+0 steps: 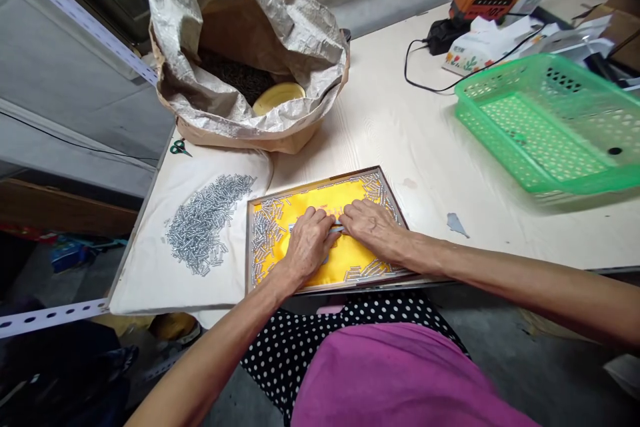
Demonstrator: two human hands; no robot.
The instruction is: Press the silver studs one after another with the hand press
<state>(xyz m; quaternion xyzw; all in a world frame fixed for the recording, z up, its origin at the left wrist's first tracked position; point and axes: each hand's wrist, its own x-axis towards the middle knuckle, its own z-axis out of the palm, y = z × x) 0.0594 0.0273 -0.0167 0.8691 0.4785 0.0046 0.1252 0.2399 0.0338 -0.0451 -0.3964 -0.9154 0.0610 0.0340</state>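
Over a shallow tray (327, 181) with a bright yellow lining, my left hand (311, 240) and my right hand (371, 227) are close together, fingers pinched. A thin pale blue strip (338, 229) shows between their fingertips; its exact kind is too small to tell. Small silver metal pieces (267, 230), like short springs or pins, lie along the tray's left side. More of them gather in its upper right and lower right corners. To the left, a large heap of the same silver pieces (207, 220) rests on a white cloth (140, 267).
Behind the tray stands a big open woven sack (240, 127) with dark contents and a yellow bowl (280, 97). Green-handled scissors (179, 147) lie at the cloth's far edge. A green plastic basket (545, 180) sits at the right, near an orange battery (484, 0) and a black cable.
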